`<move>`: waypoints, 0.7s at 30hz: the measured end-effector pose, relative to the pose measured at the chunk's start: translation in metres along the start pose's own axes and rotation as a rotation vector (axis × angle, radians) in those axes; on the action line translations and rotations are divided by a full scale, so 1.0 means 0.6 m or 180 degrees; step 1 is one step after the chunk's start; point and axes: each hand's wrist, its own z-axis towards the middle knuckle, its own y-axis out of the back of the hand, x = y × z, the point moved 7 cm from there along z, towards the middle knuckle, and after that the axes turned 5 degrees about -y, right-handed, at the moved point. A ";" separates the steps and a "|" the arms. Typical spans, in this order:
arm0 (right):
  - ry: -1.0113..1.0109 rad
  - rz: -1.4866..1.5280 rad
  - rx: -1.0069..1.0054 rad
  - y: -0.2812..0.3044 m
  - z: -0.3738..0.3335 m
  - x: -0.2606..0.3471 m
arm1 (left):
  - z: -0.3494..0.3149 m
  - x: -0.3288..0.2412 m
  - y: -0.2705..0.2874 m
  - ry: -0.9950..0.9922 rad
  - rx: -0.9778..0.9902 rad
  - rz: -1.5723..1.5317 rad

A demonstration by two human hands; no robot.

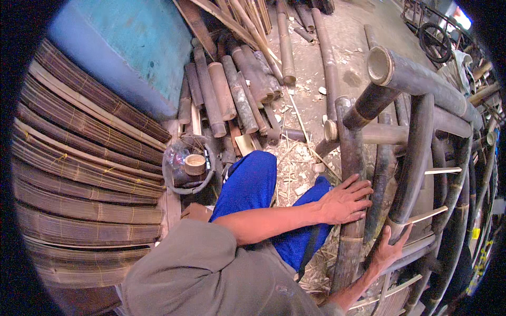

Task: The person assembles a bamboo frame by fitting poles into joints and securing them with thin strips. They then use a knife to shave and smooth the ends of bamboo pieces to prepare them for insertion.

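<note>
A chair-like frame of thick dark bamboo stands at my right side, its top rail ending in an open round end. My left hand lies across the upright bamboo pole at its near side, fingers stretched out and slightly apart against the surface. Lower and farther right, my right hand is wrapped round a slanting bamboo post of the same frame, thumb and forefinger on either side of it. Pale split bamboo strips stick out between the frame's members. Part of the right hand is hidden behind the wood.
Cut bamboo lengths lie piled ahead, with shavings scattered on the floor. Stacked, tied bundles of dark bamboo slats fill the left beside a blue wall. A round tub with small items stands by my knee. A wheel shows far right.
</note>
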 end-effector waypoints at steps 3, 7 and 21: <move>0.0051 0.0043 0.0020 0.001 0.002 0.011 | 0.004 -0.004 0.002 0.0077 -0.0022 0.0071; 0.0151 -0.0061 0.0001 -0.001 0.003 0.000 | 0.003 -0.004 -0.008 0.0258 0.0270 0.0100; 0.0251 -0.0243 -0.0059 -0.009 0.010 -0.029 | 0.015 -0.017 -0.007 0.0407 0.0591 0.0161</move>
